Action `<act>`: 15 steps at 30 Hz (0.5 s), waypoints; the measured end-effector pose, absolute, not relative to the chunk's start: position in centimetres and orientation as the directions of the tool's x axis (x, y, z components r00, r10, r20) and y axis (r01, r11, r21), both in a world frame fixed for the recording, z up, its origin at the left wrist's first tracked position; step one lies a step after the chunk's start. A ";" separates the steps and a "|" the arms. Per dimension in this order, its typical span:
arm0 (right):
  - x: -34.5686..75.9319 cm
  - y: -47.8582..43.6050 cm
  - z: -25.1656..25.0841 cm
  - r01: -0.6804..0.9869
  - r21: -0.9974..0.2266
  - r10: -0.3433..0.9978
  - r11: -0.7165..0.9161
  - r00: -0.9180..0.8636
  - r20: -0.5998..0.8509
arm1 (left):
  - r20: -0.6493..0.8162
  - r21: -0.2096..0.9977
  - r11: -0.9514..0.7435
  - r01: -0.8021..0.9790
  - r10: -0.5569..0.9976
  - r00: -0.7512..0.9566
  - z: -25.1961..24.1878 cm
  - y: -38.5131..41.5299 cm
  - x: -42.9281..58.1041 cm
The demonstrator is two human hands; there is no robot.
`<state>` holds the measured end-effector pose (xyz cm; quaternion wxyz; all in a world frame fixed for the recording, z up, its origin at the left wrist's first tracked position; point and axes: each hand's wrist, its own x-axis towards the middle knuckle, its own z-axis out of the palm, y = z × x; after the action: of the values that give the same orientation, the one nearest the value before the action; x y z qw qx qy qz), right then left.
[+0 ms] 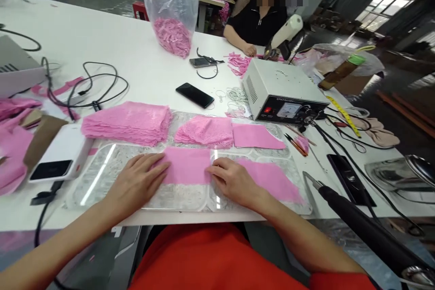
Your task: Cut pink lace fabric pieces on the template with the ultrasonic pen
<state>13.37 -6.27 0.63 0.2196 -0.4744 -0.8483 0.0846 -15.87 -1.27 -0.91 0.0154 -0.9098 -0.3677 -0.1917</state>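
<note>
A pink fabric piece (188,165) lies flat on a clear glass work plate (102,167) at the table's near edge. My left hand (137,181) rests on the piece's left edge with its fingers stretched flat. My right hand (231,181) presses on the right edge, fingers curled down against the cloth. A second pink piece (275,181) lies just right of my right hand. Behind them sit a tall stack of pink lace (127,122), a smaller lace pile (205,131) and a flat pink piece (256,136).
A grey control box (282,90) stands at the right, a black phone (195,95) behind the piles, and a white device (61,152) with cables at the left. A black-handled tool (356,217) lies at the near right. A bag of pink bits (171,9) stands far back. A co-worker sits opposite.
</note>
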 end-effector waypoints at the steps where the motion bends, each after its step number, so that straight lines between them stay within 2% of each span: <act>1: 14.1 -6.6 0.7 0.773 -0.370 0.851 0.515 -0.412 0.325 | 0.364 0.107 -0.731 0.674 0.660 0.657 -0.9 -1.3 -15.9; 5: 19.3 -9.1 1.4 0.834 -0.439 0.897 0.333 -0.136 0.421 | 0.371 0.093 -0.810 0.579 0.568 0.735 -0.1 -1.5 -14.1; 9: 25.5 -13.1 1.1 0.904 -0.425 0.860 0.052 0.176 0.479 | 0.327 0.127 -0.922 0.366 0.387 0.862 1.1 -1.3 -8.6; 15: 29.0 -17.3 -0.2 0.880 -0.453 0.861 -0.143 0.336 0.382 | 0.175 0.232 -0.973 0.017 0.059 0.983 1.0 0.4 2.1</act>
<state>29.05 -17.30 -0.22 0.3114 -0.7557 -0.5759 -0.0151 2.08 0.37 0.99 -0.1155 -0.9890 -0.0192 -0.0909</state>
